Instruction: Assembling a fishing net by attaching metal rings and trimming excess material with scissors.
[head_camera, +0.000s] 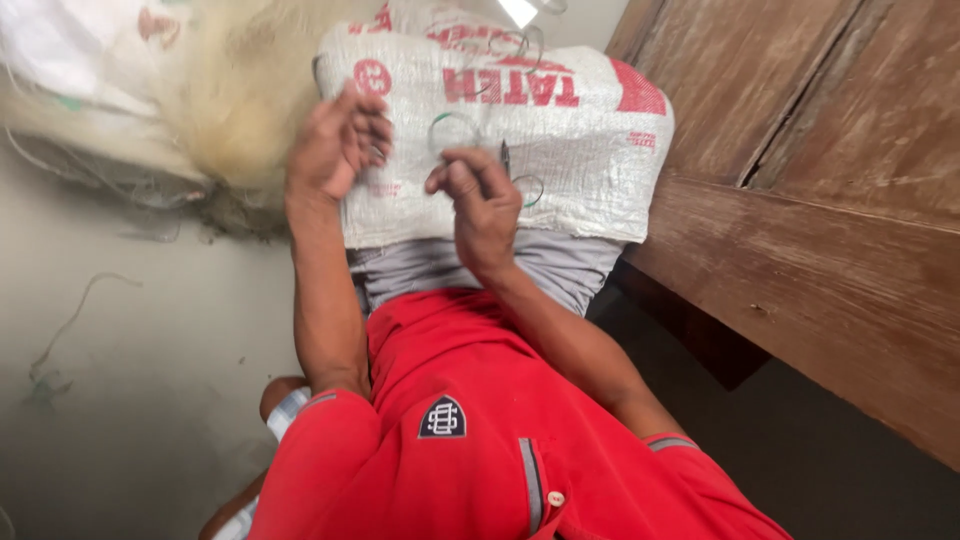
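A white woven sack (580, 150) with red print lies across my lap. My left hand (335, 145) is raised at the sack's left edge, fingers curled, blurred by motion; what it holds I cannot make out. My right hand (480, 200) rests over the middle of the sack, fingers pinched on a thin wire (455, 120) that bends into loops. A small dark tool (506, 157) sticks up just beside the right fingers. More thin wire loops (530, 190) lie on the sack to the right of that hand.
A heap of pale straw-like fibre (225, 90) lies at the upper left on a grey concrete floor (130, 380). A brown wooden panel (830, 200) rises along the right. Thin wire strands (70, 320) lie on the floor at left.
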